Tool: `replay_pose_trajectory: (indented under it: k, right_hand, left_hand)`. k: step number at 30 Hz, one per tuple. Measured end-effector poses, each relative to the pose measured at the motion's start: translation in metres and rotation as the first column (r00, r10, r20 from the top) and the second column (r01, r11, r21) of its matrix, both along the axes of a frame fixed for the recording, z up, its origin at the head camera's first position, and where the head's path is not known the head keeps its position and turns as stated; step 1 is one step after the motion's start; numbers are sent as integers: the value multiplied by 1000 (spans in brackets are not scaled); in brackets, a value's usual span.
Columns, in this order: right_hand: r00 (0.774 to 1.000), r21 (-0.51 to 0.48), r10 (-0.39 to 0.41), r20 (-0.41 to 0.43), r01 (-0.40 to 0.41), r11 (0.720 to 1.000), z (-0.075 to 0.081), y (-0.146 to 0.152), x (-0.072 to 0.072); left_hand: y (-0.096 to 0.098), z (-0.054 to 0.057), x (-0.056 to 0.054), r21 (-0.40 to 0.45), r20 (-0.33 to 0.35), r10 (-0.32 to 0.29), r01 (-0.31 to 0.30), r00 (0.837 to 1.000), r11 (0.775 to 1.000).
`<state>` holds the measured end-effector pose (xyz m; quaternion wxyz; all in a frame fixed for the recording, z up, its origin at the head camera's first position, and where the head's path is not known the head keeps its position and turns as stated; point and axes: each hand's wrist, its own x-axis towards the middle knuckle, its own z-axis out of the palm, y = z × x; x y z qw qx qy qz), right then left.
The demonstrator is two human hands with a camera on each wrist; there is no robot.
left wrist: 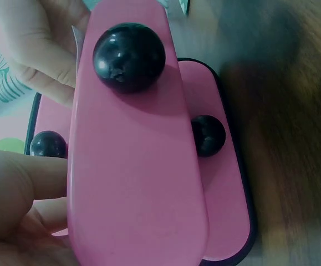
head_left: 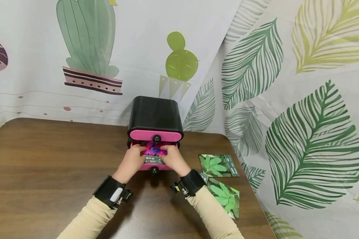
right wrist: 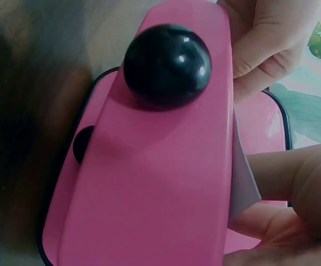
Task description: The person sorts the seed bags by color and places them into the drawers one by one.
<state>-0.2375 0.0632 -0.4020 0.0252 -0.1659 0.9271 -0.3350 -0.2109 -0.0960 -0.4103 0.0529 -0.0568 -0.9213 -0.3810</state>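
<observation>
A small black cabinet (head_left: 157,113) with pink drawer fronts and round black knobs stands on the table. Its middle drawer (head_left: 166,167) is pulled out, between an upper drawer front (left wrist: 46,113) and a lower one (left wrist: 227,205). Over that drawer lies a card (head_left: 152,151) picturing pink and purple flowers, with a dark caption strip along its near edge. My left hand (head_left: 133,162) holds the card's left side, thumb on top. On its right side my right hand (head_left: 175,161) grips it. The card's edge (right wrist: 241,177) rises behind the drawer front in the right wrist view.
Two cards with green leaves lie on the right of the brown table (head_left: 62,166): one upper leaf card (head_left: 216,165) and one lower leaf card (head_left: 225,197) partly beneath my right forearm. Behind the cabinet hangs a patterned cloth (head_left: 137,49) with cacti and leaves.
</observation>
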Motion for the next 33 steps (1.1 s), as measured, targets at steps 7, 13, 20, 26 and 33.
replay_pose_trajectory:
  k: [7,13,20,26,33]
  right_hand:
    - [1000,38,-20,-7,20,999,-5,0,-4]
    - [997,132,-46,-58,54,990,-11,-3,-3]
    - [994,217,-32,-109,55,975,-12,-6,1]
    - [986,252,-5,-165,46,967,-15,-8,1]
    - [984,188,-11,-177,45,981,-15,-5,6]
  left_hand:
    - [3,-2,1,-60,-19,-28,27,999,998]
    - [5,-4,1,-119,-36,-35,30,999,992]
    - [10,-5,2,-193,-62,-37,25,997,981]
    - [12,-5,4,-213,-103,-47,25,994,977]
    - [6,-1,4,-156,-156,5,-30,988,987]
